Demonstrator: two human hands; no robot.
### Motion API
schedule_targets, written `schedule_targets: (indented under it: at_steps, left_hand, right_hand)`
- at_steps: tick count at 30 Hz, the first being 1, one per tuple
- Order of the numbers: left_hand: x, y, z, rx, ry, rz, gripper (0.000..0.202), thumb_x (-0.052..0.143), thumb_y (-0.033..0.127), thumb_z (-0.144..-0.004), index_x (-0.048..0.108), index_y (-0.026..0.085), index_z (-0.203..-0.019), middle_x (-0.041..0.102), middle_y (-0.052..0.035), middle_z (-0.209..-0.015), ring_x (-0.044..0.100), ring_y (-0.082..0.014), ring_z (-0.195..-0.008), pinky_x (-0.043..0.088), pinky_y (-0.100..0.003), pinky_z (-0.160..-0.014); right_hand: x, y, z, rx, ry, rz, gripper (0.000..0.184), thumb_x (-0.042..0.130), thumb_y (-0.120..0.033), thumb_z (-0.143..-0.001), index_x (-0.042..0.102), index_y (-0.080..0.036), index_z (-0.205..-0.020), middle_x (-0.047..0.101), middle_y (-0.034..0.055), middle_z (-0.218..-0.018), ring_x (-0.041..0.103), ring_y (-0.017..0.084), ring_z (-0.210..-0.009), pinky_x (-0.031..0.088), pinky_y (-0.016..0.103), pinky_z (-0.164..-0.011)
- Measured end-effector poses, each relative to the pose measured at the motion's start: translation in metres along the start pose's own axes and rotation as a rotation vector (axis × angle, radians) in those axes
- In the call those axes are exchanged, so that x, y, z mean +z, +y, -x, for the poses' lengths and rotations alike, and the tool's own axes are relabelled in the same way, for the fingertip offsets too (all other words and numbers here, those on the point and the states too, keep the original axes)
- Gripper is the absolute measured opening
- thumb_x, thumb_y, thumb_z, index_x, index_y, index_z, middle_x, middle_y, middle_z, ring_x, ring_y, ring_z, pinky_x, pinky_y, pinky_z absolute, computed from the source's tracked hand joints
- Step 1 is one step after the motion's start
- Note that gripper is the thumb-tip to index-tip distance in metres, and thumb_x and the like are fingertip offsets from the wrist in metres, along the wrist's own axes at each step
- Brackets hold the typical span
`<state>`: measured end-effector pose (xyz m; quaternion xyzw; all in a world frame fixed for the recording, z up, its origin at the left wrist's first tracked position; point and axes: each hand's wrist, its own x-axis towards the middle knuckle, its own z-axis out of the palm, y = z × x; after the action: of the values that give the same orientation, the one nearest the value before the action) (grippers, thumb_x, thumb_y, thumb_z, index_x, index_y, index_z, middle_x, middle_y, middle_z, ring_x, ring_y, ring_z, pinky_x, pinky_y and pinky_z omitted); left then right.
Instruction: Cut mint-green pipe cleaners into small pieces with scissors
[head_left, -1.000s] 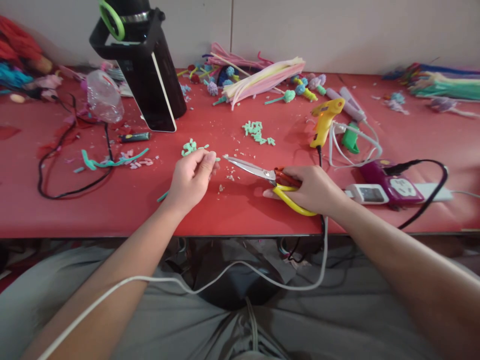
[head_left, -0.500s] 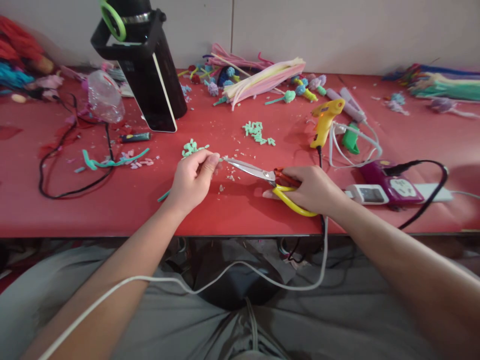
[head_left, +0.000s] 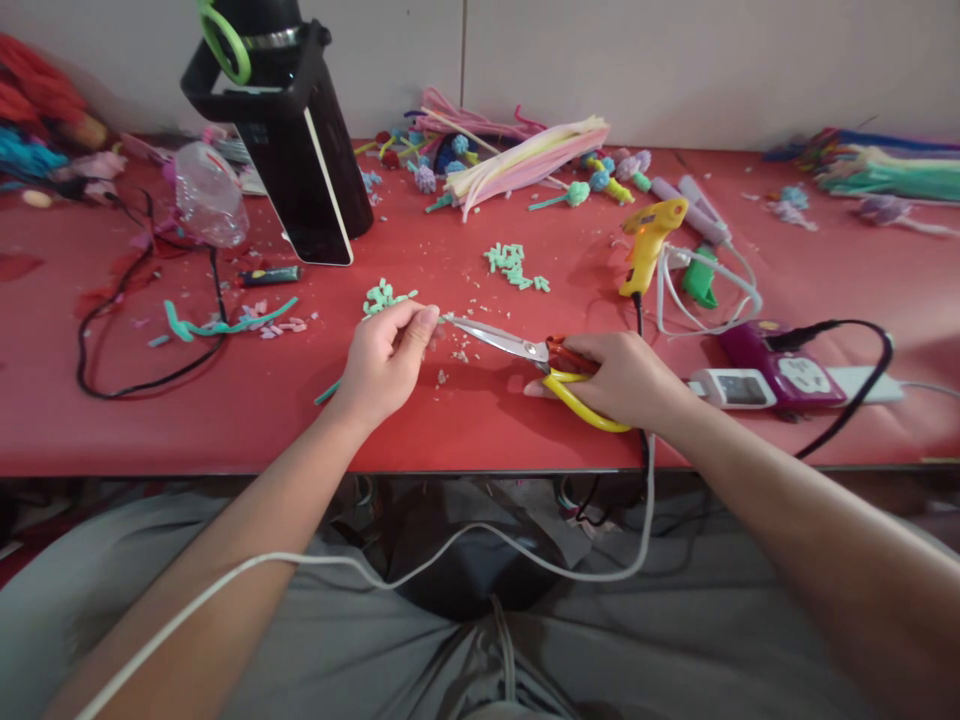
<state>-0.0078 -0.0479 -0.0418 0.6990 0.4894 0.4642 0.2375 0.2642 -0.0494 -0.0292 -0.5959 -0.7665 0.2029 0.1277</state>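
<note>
My right hand [head_left: 626, 380] grips the yellow and orange handles of a pair of scissors [head_left: 525, 352], whose blades point left across the red table [head_left: 465, 430]. My left hand [head_left: 384, 360] is closed in a pinch on a thin green pipe cleaner [head_left: 327, 392], whose tail runs out below the hand towards the table edge. The blade tips meet the pinched fingertips. Small green cut pieces [head_left: 382, 296] lie just behind the left hand, and another heap of green pieces [head_left: 514, 264] lies further back.
A black phone stand [head_left: 289, 130] rises at the back left beside a clear plastic cup [head_left: 206, 195]. A yellow glue gun [head_left: 649, 240], a power strip [head_left: 780, 382] and black cables [head_left: 142, 340] lie around. Pipe cleaner bundles [head_left: 525, 155] line the back.
My left hand has shifted slightly right and the scissor tips have closed in on its fingertips. The right hand has barely moved.
</note>
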Motion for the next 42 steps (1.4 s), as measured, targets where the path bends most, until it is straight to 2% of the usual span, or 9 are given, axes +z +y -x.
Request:
schedule_targets:
  at_steps: [13, 22, 31, 42]
  left_hand:
    - [0.0017, -0.0021, 0.0009, -0.025, -0.001, 0.027, 0.052, 0.051, 0.066, -0.099, 0.056, 0.021, -0.072, 0.061, -0.0016, -0.065, 0.055, -0.0141, -0.060, 0.044, -0.028, -0.059]
    - [0.0013, -0.0031, 0.0011, -0.021, 0.008, 0.016, 0.051, 0.051, 0.065, -0.100, 0.060, 0.021, -0.075, 0.059, -0.0004, -0.062, 0.054, -0.0137, -0.057, 0.044, -0.028, -0.057]
    - [0.0016, -0.0022, 0.0009, -0.028, -0.004, 0.032, 0.052, 0.051, 0.064, -0.101, 0.057, 0.021, -0.071, 0.059, -0.0009, -0.063, 0.054, -0.0133, -0.057, 0.044, -0.029, -0.056]
    - [0.0006, -0.0042, 0.0013, -0.063, -0.026, 0.056, 0.053, 0.048, 0.059, -0.104, 0.054, 0.020, -0.068, 0.052, 0.0007, -0.060, 0.049, -0.0108, -0.053, 0.039, -0.028, -0.052]
  right_hand:
    - [0.0009, 0.0019, 0.0003, 0.003, 0.007, -0.030, 0.075, 0.059, -0.096, -0.066, 0.041, -0.023, -0.062, 0.035, -0.0029, -0.057, 0.032, 0.013, -0.059, 0.025, 0.031, -0.054]
    - [-0.0006, 0.0000, 0.0004, -0.019, 0.013, -0.025, 0.079, 0.058, -0.099, -0.063, 0.035, -0.023, -0.059, 0.035, -0.0029, -0.056, 0.030, 0.012, -0.058, 0.024, 0.030, -0.053]
    - [0.0006, 0.0010, -0.0002, -0.001, 0.014, -0.034, 0.077, 0.058, -0.097, -0.065, 0.040, -0.023, -0.060, 0.033, -0.0034, -0.055, 0.031, 0.012, -0.056, 0.023, 0.030, -0.052]
    - [-0.0003, 0.0035, 0.0005, -0.032, 0.010, -0.029, 0.075, 0.060, -0.095, -0.067, 0.038, -0.023, -0.062, 0.033, -0.0043, -0.057, 0.030, 0.012, -0.059, 0.023, 0.031, -0.056]
